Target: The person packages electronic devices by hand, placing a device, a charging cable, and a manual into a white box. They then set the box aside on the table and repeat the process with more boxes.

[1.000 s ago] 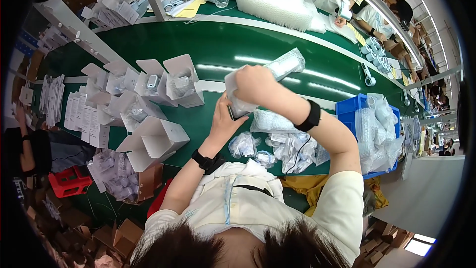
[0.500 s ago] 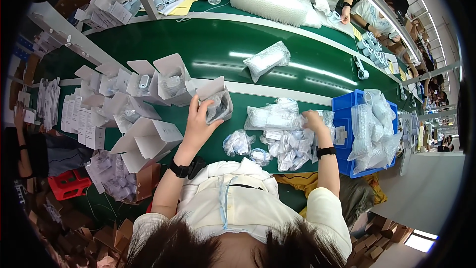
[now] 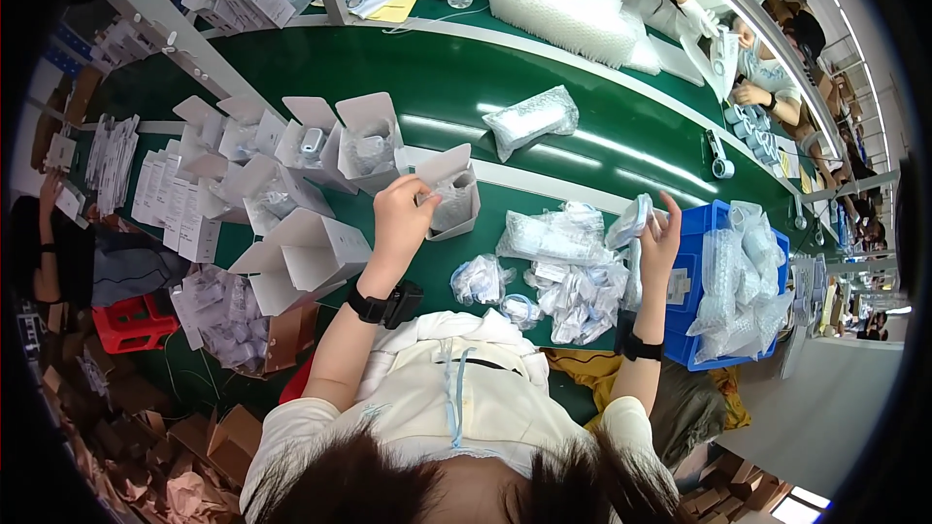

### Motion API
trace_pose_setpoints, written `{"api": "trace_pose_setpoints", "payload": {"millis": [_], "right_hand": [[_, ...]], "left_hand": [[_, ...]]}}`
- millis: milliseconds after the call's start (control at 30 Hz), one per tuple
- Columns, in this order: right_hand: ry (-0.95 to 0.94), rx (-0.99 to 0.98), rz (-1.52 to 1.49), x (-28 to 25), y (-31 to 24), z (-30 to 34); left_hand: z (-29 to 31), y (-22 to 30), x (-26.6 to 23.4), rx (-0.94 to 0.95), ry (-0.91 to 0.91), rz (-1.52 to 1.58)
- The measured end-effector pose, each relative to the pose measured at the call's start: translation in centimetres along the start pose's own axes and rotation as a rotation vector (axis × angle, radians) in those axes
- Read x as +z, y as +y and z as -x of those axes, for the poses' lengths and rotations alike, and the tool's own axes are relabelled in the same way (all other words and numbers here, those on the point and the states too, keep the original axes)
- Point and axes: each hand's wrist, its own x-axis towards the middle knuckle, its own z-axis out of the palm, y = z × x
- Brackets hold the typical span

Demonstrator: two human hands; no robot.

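Note:
My left hand [image 3: 400, 216] is closed on the near left edge of an open white box [image 3: 458, 217], its fingertips at the opening. Crumpled clear plastic wrapping shows inside that box. My right hand [image 3: 660, 241] is raised beside the blue bin, gripping a pale blue and white item in clear plastic [image 3: 630, 220]; its exact kind is hidden by the wrapping. Between my hands lie a bubble-wrapped package [image 3: 551, 237] and a pile of small bagged parts [image 3: 581, 303]. Nearer the left sits a bagged bundle [image 3: 480, 278].
Several open white boxes [image 3: 368, 147] with wrapped contents stand at left, near a larger open box [image 3: 303, 262]. A blue bin [image 3: 686, 277] of bubble-wrapped pieces stands at right. Beyond the rail lies another bubble-wrapped package [image 3: 533, 122]. Co-workers [image 3: 748, 58] handle pieces across the bench.
My right hand has lifted a pale blue bagged item from beside the bubble-wrapped package. My left hand has shifted its grip to the box's near edge. The whole view has moved slightly.

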Motion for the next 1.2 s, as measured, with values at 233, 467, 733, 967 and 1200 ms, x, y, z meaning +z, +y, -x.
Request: {"api": "trace_pose_setpoints", "payload": {"millis": [233,467,733,967,1200], "right_hand": [[-0.342,-0.648,0.035,16.8,-7.7,3.7],[-0.594,-0.963,0.488,19.0,-7.2,3.4],[-0.763,-0.815,0.844,20.5,-5.9,4.4],[-0.336,-0.7,0.261,18.6,-3.5,-3.6],[-0.16,-1.06,1.01,26.6,8.0,-14.5]], "left_hand": [[-0.3,-0.6,0.0,0.073,-0.001,0.012],[-0.5,-1.4,0.2,0.024,0.008,0.048],[-0.4,0.4,-0.1,-0.021,-0.097,-0.024],[0.2,-1.1,-0.3,0.039,-0.038,-0.013],[0.7,-0.3,0.8,0.032,-0.037,0.01]]}}
